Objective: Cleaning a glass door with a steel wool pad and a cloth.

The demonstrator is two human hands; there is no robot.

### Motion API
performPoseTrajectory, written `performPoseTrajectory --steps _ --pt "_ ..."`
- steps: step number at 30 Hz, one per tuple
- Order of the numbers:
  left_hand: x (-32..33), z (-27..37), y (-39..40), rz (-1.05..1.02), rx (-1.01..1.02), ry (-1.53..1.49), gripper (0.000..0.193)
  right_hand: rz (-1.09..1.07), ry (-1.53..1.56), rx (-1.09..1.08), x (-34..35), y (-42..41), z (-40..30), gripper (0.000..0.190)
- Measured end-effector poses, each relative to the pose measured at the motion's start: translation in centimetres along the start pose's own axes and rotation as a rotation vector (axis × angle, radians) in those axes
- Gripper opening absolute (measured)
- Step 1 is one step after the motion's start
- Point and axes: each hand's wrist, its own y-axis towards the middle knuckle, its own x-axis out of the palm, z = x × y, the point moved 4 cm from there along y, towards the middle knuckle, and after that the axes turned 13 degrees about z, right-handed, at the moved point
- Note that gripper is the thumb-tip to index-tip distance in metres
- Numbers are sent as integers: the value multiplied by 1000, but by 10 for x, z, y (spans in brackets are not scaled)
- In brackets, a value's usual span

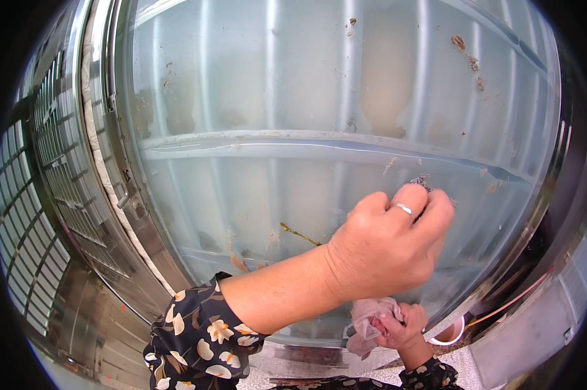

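Note:
My left hand (396,243), with a ring on one finger, reaches across from the lower left and presses a crumpled, dark silvery scouring pad (421,182) against a translucent, ribbed panel (303,195). Most of the pad is hidden under the fingers. Below it, my right hand (405,326) grips a bunched, pale pink wet cloth (371,321) near the panel's lower edge. Brown flaky residue (473,63) sticks to the upper right of the panel. A thin greenish-brown stem (299,234) lies left of my left wrist.
A shiny metal frame with a latch (136,207) borders the panel on the left, beside barred metalwork (30,234). At the lower right stand a white-rimmed container (452,334) and a grey panel (522,321). A wavy seam (322,145) crosses the ribbed panel.

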Motion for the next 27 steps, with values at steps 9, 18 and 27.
performPoseTrajectory --steps 9,18,27 --pt "-48 -100 54 141 63 241 21 -53 51 -9 7 7 -9 51" --pt "-66 -20 -53 -196 -48 93 39 5 52 27 6 0 -4 40" --pt "-74 3 -84 -209 -43 81 35 3 54 36 2 4 -4 39"
